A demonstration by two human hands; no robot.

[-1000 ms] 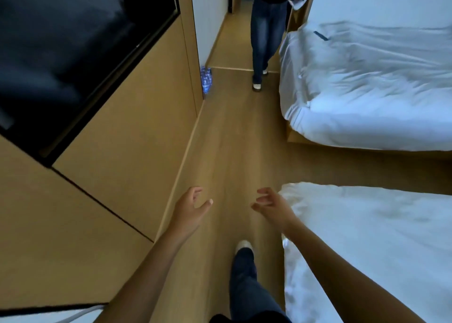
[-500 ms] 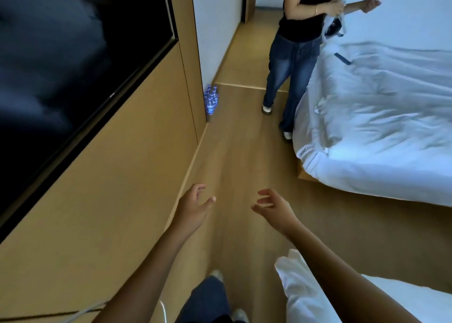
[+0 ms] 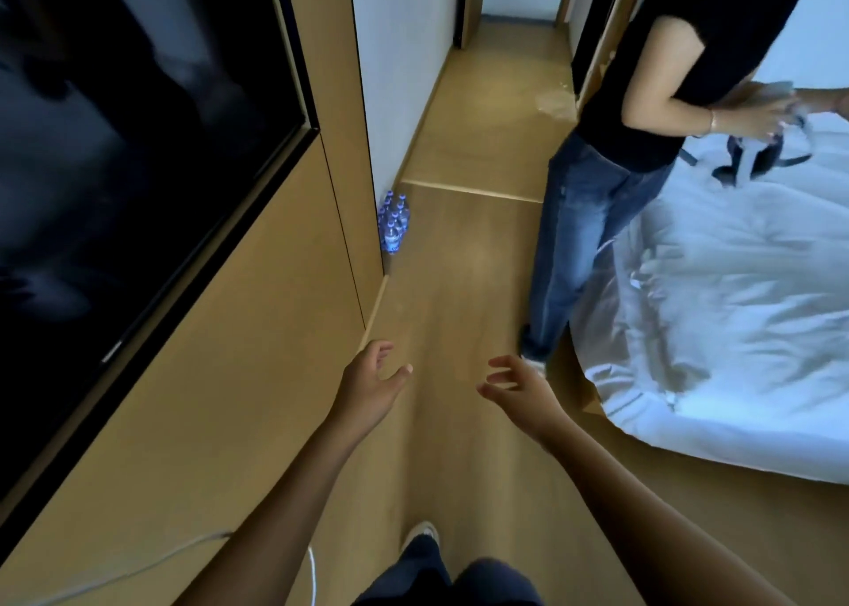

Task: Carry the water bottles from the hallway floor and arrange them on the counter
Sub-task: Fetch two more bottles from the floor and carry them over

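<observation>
Several water bottles (image 3: 393, 222) with blue caps and labels stand in a tight cluster on the wooden floor, against the corner of the wood-panelled wall ahead on the left. My left hand (image 3: 370, 382) and my right hand (image 3: 517, 389) are held out in front of me, well short of the bottles, fingers loosely spread and holding nothing. No counter is in view.
A person (image 3: 611, 160) in jeans and a black top stands on the right of the passage beside a white bed (image 3: 716, 311). A wall-mounted black screen (image 3: 115, 155) fills the left. The hallway (image 3: 500, 68) runs on beyond the bottles. A white cable (image 3: 312, 578) lies by my feet.
I have walked forward: the bottles and the standing person are nearer and larger, and the near bed has dropped out of view. My hands keep the same open pose.
</observation>
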